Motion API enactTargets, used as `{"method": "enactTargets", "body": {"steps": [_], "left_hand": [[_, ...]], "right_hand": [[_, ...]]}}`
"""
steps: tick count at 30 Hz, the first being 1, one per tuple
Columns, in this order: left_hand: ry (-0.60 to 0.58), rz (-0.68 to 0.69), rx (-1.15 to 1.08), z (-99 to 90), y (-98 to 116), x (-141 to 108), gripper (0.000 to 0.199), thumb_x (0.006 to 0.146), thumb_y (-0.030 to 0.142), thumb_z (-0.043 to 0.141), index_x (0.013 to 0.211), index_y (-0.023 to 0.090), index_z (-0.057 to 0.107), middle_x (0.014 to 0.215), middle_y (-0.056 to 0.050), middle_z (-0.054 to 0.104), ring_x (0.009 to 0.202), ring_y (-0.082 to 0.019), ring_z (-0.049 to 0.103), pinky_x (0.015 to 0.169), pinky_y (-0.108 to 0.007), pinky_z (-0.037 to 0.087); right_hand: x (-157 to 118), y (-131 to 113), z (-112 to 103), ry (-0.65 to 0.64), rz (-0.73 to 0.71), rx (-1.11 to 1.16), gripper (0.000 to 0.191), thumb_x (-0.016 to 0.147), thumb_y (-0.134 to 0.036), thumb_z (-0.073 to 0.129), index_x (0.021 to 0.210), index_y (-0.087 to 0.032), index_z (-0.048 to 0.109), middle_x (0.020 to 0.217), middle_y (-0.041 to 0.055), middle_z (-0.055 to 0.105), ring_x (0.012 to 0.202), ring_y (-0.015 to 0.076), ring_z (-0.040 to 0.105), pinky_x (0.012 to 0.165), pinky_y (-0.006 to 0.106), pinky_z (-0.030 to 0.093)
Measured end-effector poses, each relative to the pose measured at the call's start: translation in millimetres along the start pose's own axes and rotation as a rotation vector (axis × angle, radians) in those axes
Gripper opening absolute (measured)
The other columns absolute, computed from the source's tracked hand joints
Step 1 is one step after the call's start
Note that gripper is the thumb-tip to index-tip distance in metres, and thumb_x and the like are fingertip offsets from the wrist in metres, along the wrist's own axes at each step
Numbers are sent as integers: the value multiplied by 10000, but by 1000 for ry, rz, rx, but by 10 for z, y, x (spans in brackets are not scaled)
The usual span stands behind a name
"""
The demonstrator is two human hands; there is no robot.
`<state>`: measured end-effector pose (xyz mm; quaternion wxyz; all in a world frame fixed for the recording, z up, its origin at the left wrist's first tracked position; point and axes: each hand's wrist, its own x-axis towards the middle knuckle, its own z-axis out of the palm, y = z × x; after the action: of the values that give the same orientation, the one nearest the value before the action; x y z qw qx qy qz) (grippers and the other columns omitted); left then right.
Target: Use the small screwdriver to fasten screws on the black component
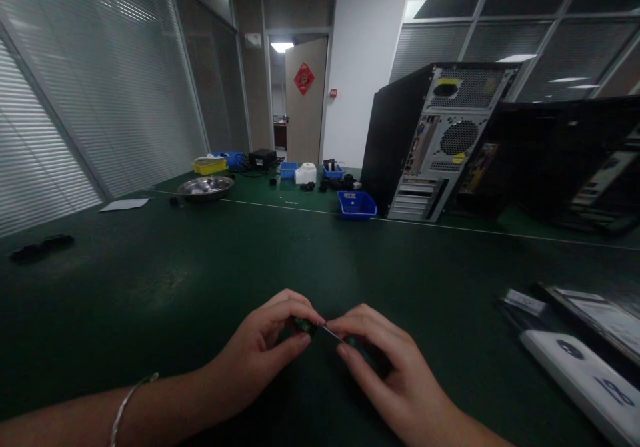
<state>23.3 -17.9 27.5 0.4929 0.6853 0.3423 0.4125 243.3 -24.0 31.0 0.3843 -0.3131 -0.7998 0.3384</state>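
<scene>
In front of me, low in the head view, my two hands meet over the green table. My left hand (267,337) pinches a small green piece (303,325), which looks like a little circuit board; the fingers cover much of it. Between thumb and fingertips, my right hand (387,360) grips a thin metal tool (330,332). Its tip reaches the left fingertips beside the green piece. The rest of the tool is hidden in the hand, so I cannot tell its exact kind.
A black computer tower (400,134) stands at the back right beside a blue tray (357,205). A metal bowl (205,188) sits at the back left. Nearer on the right lie a white box (575,367) and a drive (600,310). A dark object (43,247) is far left.
</scene>
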Motion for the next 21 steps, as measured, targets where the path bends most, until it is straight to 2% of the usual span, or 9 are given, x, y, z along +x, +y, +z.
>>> {"method": "enactTargets", "body": {"steps": [5, 8, 11, 14, 18, 21], "left_hand": [[13, -56, 24, 8, -23, 16, 176, 863, 167, 619, 1021, 237, 652, 986, -21, 587, 974, -215, 576, 869, -363, 420], [41, -141, -87, 35, -12, 13, 336, 840, 112, 631, 1122, 256, 519, 968, 0, 605, 945, -197, 595, 846, -356, 429], [32, -177, -198, 65, -1, 5, 369, 807, 81, 664, 1071, 244, 463, 993, -5, 623, 957, -198, 612, 848, -364, 445], [10, -177, -225, 65, -11, -4, 367, 779, 96, 715, 1021, 231, 476, 1078, -34, 638, 995, -217, 618, 869, -388, 451], [-4, -102, -97, 14, -45, -12, 273, 778, 133, 740, 981, 222, 580, 1130, -42, 633, 1096, -237, 573, 937, -394, 418], [4, -63, 36, -11, -46, -15, 330, 832, 172, 681, 1142, 268, 620, 1075, -24, 593, 1060, -227, 567, 924, -383, 422]], "right_hand": [[0, 7, 11, -17, 0, 6, 264, 930, -100, 542, 1135, -235, 637, 968, 41, 641, 877, 176, 621, 761, 293, 489], [-1, 12, 16, -35, -1, 11, 294, 925, -92, 541, 1164, -242, 623, 979, 43, 638, 887, 179, 621, 776, 300, 490], [-6, 14, 23, -66, -4, 16, 307, 926, -94, 539, 1185, -239, 616, 1000, 58, 635, 902, 186, 622, 784, 308, 497], [-15, 12, 33, -94, -33, 30, 314, 922, -92, 536, 1196, -223, 618, 1017, 78, 631, 905, 194, 627, 779, 315, 507], [-17, 7, 35, -100, -37, 33, 306, 927, -92, 527, 1183, -225, 628, 1008, 78, 633, 898, 197, 630, 775, 319, 509], [-10, 7, 23, -88, -6, -3, 314, 930, -99, 531, 1200, -237, 616, 1002, 68, 636, 895, 197, 626, 773, 317, 507]]}}
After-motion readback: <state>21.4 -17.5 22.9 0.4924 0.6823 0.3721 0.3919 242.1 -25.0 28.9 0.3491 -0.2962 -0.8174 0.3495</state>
